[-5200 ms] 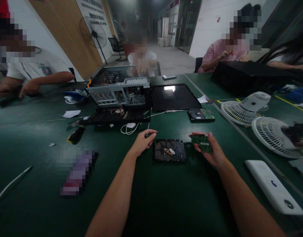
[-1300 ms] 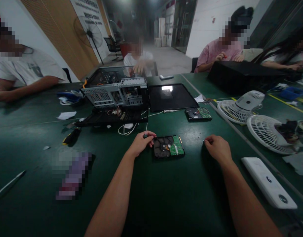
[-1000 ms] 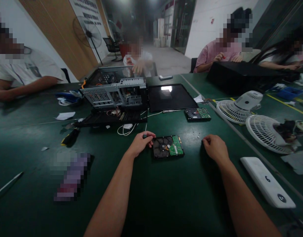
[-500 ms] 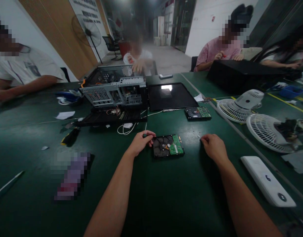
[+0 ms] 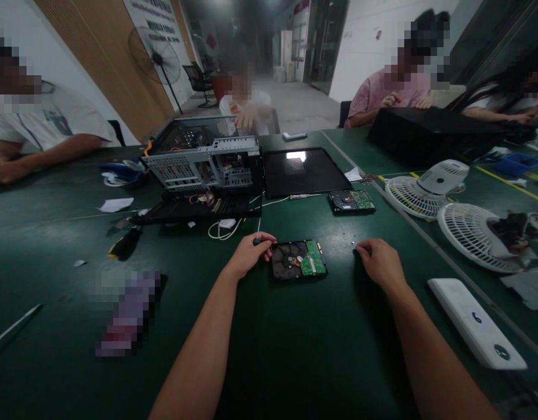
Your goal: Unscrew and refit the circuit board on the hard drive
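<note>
A black hard drive [image 5: 298, 260] with a green circuit board on its right half lies flat on the green table [image 5: 269, 350] between my hands. My left hand [image 5: 250, 254] rests at the drive's left edge, closed round a small screwdriver [image 5: 257, 232] whose thin shaft points away from me. My right hand [image 5: 380, 263] lies on the table to the right of the drive, apart from it, fingers pinched on something too small to make out. A few tiny screws [image 5: 352, 237] lie just beyond it.
An open computer case [image 5: 205, 166] and a black side panel [image 5: 303, 170] lie beyond. A second hard drive [image 5: 352, 201] sits farther right. Two white fans [image 5: 430, 188] and a white flat device [image 5: 476, 322] are at right. Other people sit round the table.
Five seconds ago my right hand held the green circuit board; it now lies on the drive. Since then my right hand has crept slightly left on the table, pinched. Left hand unmoved.
</note>
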`<move>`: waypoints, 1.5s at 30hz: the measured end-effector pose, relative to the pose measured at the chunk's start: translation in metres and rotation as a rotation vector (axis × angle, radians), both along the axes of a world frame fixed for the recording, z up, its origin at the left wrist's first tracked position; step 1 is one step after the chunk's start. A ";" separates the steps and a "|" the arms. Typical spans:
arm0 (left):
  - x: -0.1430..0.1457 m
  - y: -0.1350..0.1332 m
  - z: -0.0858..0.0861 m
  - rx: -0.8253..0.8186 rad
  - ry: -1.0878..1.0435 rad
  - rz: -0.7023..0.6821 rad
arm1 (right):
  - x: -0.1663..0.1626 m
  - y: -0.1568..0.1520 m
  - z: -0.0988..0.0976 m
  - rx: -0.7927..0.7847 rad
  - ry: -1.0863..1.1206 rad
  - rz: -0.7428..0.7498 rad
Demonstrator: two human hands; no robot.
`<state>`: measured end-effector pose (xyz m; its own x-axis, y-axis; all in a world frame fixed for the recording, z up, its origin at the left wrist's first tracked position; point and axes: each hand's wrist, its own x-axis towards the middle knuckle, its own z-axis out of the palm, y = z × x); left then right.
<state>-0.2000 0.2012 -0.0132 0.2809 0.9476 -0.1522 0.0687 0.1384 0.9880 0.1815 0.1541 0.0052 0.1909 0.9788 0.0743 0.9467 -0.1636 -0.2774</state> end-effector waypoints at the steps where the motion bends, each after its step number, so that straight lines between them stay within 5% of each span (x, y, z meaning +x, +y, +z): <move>1: 0.000 0.000 0.000 0.000 0.001 0.002 | -0.001 0.000 0.001 -0.001 0.003 0.007; 11: 0.001 0.000 -0.001 -0.003 -0.006 0.007 | -0.005 0.000 0.002 -0.009 0.002 0.001; 19: 0.000 0.000 -0.001 0.000 -0.015 0.002 | -0.002 0.000 0.001 0.024 0.082 -0.151; 45: 0.002 0.000 -0.001 0.013 -0.024 0.021 | 0.007 0.002 -0.006 0.107 0.077 0.013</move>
<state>-0.1979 0.2008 -0.0137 0.2642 0.9553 -0.1330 0.0423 0.1262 0.9911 0.1885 0.1560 -0.0012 0.1873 0.9685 0.1639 0.9238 -0.1169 -0.3645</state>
